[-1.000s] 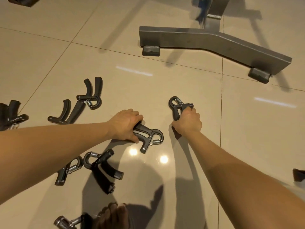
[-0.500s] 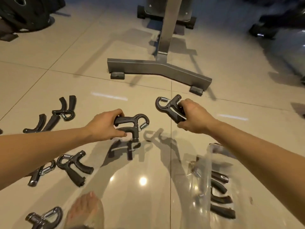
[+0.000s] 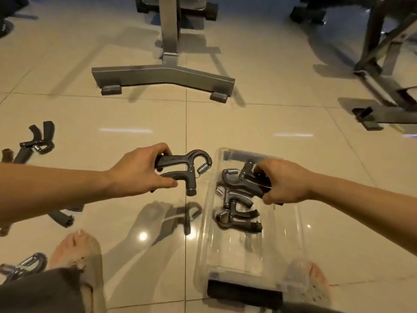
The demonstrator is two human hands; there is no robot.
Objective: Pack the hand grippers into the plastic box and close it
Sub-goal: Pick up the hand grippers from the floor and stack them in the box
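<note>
A clear plastic box (image 3: 291, 240) lies open on the tiled floor at lower right, with a few black hand grippers (image 3: 237, 220) inside. My right hand (image 3: 284, 184) is over the box's far end, shut on a black hand gripper (image 3: 239, 179) held just above the others. My left hand (image 3: 140, 170) holds a second black hand gripper (image 3: 189, 166) by its handles in the air, just left of the box. More hand grippers lie on the floor at far left (image 3: 38, 141) and at lower left (image 3: 24, 265).
A grey metal stand base (image 3: 162, 75) crosses the floor beyond the hands. Another equipment frame (image 3: 383, 91) stands at the right. My two sandalled feet (image 3: 76, 251) are at the bottom, one on each side of the box's near end.
Both hands lifted a gripper off the floor and carried it rightward. The right hand has come over the open box, and the left one has stopped beside it.
</note>
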